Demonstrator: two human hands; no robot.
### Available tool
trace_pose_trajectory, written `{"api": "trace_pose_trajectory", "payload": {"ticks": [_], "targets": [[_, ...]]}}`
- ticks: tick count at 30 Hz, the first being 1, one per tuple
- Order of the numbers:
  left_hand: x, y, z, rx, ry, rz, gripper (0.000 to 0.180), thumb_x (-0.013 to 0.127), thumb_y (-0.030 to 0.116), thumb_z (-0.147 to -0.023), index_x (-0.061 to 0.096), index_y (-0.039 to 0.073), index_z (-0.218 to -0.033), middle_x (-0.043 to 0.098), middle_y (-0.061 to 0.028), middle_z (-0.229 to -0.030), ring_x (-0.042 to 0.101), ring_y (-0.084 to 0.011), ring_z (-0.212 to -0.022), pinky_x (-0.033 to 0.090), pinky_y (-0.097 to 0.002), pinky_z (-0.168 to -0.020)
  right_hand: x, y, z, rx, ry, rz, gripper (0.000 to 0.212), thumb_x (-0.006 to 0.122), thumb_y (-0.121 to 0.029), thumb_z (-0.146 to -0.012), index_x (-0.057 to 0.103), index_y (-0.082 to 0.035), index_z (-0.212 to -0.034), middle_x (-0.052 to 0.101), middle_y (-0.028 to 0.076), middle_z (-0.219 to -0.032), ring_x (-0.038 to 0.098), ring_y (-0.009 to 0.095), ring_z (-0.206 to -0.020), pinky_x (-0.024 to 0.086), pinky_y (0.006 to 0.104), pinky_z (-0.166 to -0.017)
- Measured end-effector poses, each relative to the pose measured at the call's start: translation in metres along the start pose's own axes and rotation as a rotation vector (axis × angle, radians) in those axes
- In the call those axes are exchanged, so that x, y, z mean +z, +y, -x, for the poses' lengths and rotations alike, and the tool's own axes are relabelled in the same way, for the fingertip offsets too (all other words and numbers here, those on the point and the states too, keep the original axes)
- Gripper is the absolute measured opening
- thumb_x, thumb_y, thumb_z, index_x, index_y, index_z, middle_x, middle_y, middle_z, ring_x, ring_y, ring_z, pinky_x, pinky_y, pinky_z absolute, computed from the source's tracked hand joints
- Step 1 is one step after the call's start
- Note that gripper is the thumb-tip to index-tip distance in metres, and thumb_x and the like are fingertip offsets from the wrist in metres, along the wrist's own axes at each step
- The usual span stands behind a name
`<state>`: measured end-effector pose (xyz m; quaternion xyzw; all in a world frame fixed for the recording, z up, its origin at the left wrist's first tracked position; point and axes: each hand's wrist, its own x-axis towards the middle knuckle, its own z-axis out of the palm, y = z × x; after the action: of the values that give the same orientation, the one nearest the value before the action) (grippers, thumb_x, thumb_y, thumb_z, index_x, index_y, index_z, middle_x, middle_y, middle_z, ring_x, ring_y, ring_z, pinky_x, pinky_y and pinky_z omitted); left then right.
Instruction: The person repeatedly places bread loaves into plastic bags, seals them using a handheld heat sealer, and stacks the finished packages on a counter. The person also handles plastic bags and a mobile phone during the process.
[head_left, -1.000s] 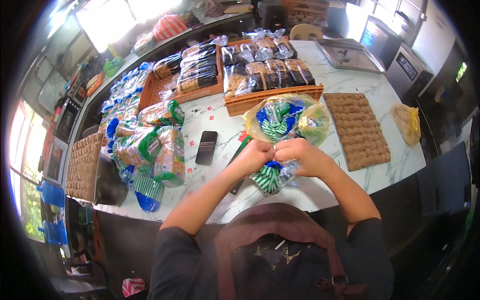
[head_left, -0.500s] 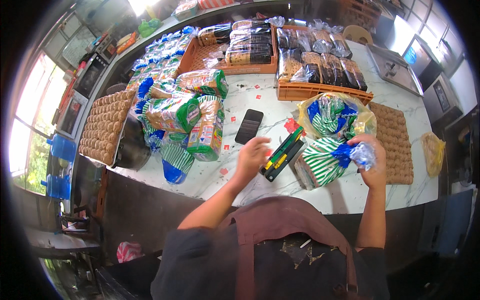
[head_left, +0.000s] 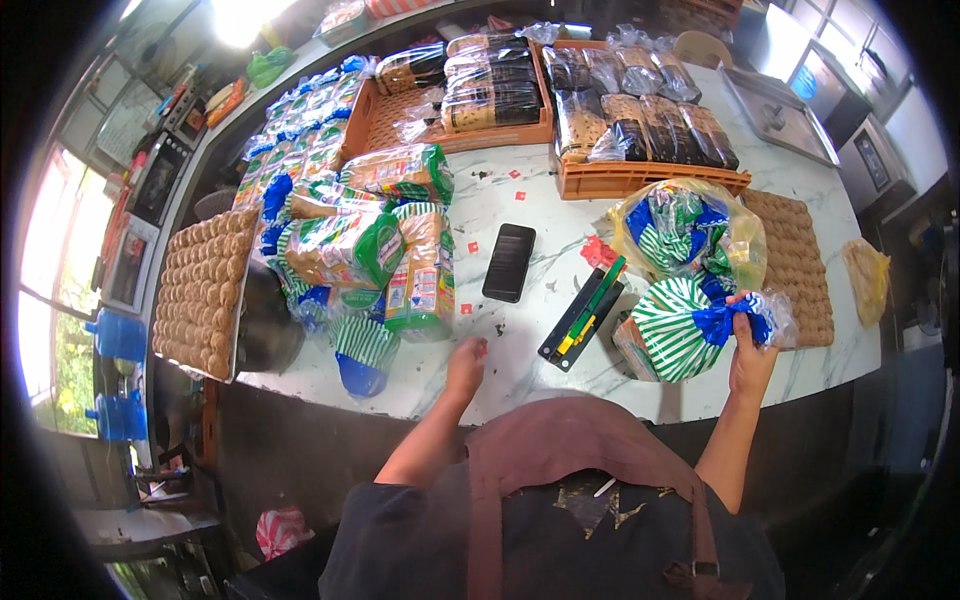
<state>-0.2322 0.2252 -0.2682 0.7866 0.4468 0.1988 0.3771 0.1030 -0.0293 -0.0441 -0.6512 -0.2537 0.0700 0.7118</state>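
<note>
My right hand is closed around the twisted blue neck of a loaf bag with green and white stripes; the loaf inside rests on the table's near side. My left hand is pinched near the front edge, with what looks like a small red bag tag at its fingertips. Between the hands lies a long black tool with a green and yellow arm. A black phone lies behind it. More red tags sit in a little pile beside the yellowish plastic bag, which holds striped wrappers.
Bagged loaves are piled at the left, beside a tray of round brown buns. Orange crates with dark-wrapped loaves stand at the back. Another brown bun slab and a metal tray are on the right.
My left hand has moved left and down from beside the tool and closed. The tool's green arm now sits at a different angle to its base. My right hand still grips the bag neck.
</note>
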Motion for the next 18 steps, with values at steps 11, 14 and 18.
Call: {"api": "trace_pose_trajectory", "payload": {"ticks": [11, 14, 18], "targets": [[0.033, -0.019, -0.05, 0.238, 0.17, -0.058, 0.015, 0.058, -0.007, -0.075, 0.058, -0.002, -0.089, 0.054, -0.0271, -0.122, 0.052, -0.0433, -0.112, 0.043, -0.0467, -0.097, -0.047, 0.039, 0.045, 0.197, 0.24, 0.256, 0.023, 0.063, -0.013, -0.094, 0.052, -0.003, -0.112, 0.058, 0.003, -0.105, 0.054, 0.01, -0.091, 0.043, 0.0248, -0.082], [0.044, -0.015, -0.034, 0.27, -0.021, 0.158, 0.017, 0.06, -0.004, -0.077, 0.058, -0.001, -0.094, 0.053, -0.0241, -0.127, 0.049, -0.041, -0.123, 0.04, -0.0473, -0.103, -0.064, 0.057, 0.051, 0.22, 0.227, 0.284, 0.024, 0.063, -0.012, -0.094, 0.052, -0.003, -0.113, 0.058, 0.004, -0.106, 0.054, 0.01, -0.091, 0.043, 0.024, -0.079], [0.056, 0.007, -0.041, 0.597, -0.221, -0.065, 0.017, 0.06, 0.001, -0.08, 0.059, 0.001, -0.097, 0.055, -0.0175, -0.128, 0.046, -0.0343, -0.129, 0.04, -0.0443, -0.105, -0.07, 0.074, 0.054, 0.223, 0.221, 0.225, 0.029, 0.064, -0.008, -0.091, 0.052, -0.003, -0.117, 0.06, 0.005, -0.11, 0.057, 0.011, -0.094, 0.046, 0.0237, -0.078]]}}
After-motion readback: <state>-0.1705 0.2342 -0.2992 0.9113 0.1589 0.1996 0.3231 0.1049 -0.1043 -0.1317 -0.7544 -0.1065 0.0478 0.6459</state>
